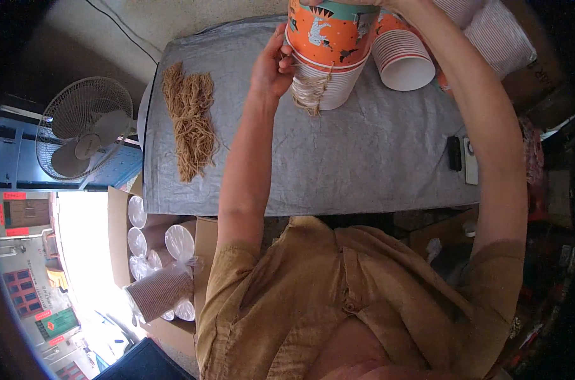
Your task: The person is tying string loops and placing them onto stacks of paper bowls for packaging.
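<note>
Orange paper bucket: seems light, dentable; better to hold under rim.
Left grip: curled at side, clamping unclear.
Right grip: at top, also unclear.

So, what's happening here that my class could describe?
A person is handling a stack of paper tubs, with an orange patterned tub at its upper end. The left hand is at the stack's side, fingers curled; the right hand, mostly cut off by the picture's edge, is at the top. Some loose twine lies against the white rims. A twine bundle lies to the left on the grey-covered table.
</note>
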A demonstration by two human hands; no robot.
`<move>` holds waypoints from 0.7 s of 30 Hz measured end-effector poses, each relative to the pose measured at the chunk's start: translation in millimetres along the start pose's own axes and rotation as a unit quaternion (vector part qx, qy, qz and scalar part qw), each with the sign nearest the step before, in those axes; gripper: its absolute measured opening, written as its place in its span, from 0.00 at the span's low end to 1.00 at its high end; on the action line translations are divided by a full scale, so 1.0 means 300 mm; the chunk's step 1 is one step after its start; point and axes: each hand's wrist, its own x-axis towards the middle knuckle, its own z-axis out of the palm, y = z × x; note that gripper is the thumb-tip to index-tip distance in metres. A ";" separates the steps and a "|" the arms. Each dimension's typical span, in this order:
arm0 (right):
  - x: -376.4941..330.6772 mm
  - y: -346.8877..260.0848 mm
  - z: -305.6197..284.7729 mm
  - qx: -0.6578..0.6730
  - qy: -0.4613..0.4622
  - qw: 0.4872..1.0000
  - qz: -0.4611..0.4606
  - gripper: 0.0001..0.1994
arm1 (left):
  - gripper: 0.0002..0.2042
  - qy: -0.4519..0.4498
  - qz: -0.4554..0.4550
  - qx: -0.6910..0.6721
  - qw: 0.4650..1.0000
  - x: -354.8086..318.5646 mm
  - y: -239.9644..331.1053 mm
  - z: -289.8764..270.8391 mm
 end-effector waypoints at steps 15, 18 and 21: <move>-0.009 0.027 0.030 -0.049 0.039 0.998 0.016 0.53 | 0.24 -0.059 -0.021 0.018 0.998 0.008 0.005 -0.019; -0.036 -0.023 0.035 -0.101 0.034 0.994 0.037 0.51 | 0.22 -0.057 -0.016 0.014 0.998 -0.009 0.024 -0.019; -0.045 -0.007 0.034 -0.117 0.034 0.991 0.054 0.50 | 0.18 -0.068 -0.033 -0.013 0.997 -0.004 0.029 0.053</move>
